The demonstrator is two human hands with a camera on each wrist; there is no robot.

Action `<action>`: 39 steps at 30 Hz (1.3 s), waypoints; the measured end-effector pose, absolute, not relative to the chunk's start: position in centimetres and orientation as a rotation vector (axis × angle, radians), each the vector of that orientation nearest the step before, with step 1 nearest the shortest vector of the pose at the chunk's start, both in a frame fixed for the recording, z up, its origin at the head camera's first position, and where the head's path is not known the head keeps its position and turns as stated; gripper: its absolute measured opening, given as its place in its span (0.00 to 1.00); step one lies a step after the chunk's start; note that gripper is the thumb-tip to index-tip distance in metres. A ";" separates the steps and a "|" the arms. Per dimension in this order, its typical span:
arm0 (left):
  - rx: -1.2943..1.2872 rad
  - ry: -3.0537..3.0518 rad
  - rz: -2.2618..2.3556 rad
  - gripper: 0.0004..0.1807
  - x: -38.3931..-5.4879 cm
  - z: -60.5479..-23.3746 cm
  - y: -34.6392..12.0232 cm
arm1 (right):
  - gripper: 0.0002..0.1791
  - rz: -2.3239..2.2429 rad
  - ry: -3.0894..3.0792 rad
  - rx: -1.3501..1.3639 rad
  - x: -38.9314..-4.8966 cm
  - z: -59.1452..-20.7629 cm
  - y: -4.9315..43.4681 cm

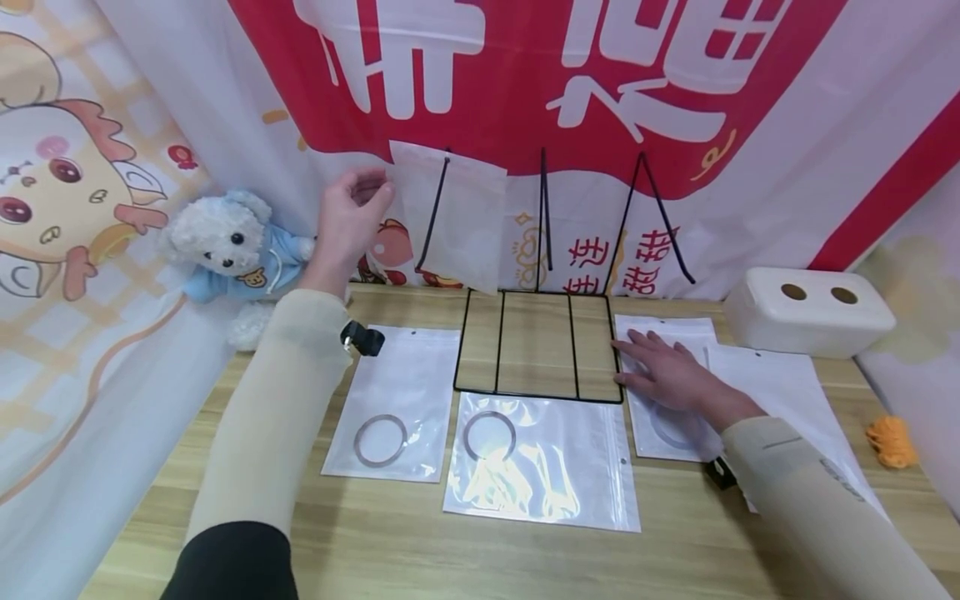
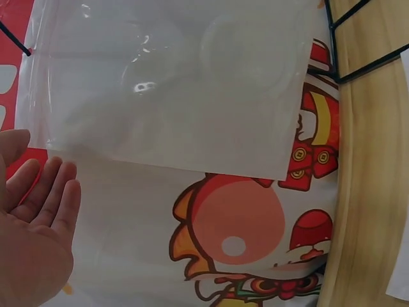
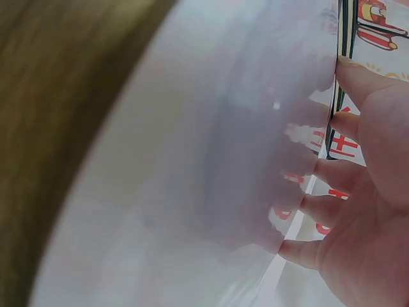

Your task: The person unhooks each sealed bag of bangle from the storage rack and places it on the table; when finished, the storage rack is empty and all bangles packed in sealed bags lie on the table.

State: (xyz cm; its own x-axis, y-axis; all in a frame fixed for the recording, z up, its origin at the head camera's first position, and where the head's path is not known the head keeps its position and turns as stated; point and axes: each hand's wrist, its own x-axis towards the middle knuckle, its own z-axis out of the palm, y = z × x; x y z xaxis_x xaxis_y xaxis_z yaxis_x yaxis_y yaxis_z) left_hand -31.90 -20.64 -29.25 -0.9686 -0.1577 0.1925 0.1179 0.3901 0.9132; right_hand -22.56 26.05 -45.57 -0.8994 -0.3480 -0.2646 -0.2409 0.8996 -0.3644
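Note:
A clear-fronted white zip bag hangs on the left prong of a black wire rack; a faint ring shows through it in the left wrist view. My left hand is raised beside that bag's left edge, fingers loosely bent, thumb apart from them, holding nothing. On the right, my right hand rests with spread fingers on another zip bag lying flat beside the rack. In the right wrist view its fingertips touch the shiny plastic, which mirrors them.
Two more bags, a left bag and a front bag, each hold a ring. A further white bag lies under my right forearm. A white box, orange bundle and plush bear stand around; a printed cloth hangs behind.

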 end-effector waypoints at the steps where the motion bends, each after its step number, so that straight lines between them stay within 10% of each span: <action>1: 0.032 -2.399 -1.611 0.26 -32.0 -29.1 -20.5 | 0.40 -0.467 2.739 -0.434 -22.6 -45.6 26.1; 39: -0.027 -2.362 -1.479 0.20 -32.7 -27.6 -19.5 | 0.42 -0.476 2.738 -0.419 -22.7 -46.0 26.2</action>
State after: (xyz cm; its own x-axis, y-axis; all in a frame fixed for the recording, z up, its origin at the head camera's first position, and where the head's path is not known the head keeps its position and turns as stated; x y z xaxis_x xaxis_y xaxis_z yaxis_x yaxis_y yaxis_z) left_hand -32.66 -19.54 -27.58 -0.9377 -0.1681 0.3040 0.2001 0.4539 0.8683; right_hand -22.67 26.18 -46.04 -0.9025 -0.3377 -0.2672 -0.2278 0.9010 -0.3693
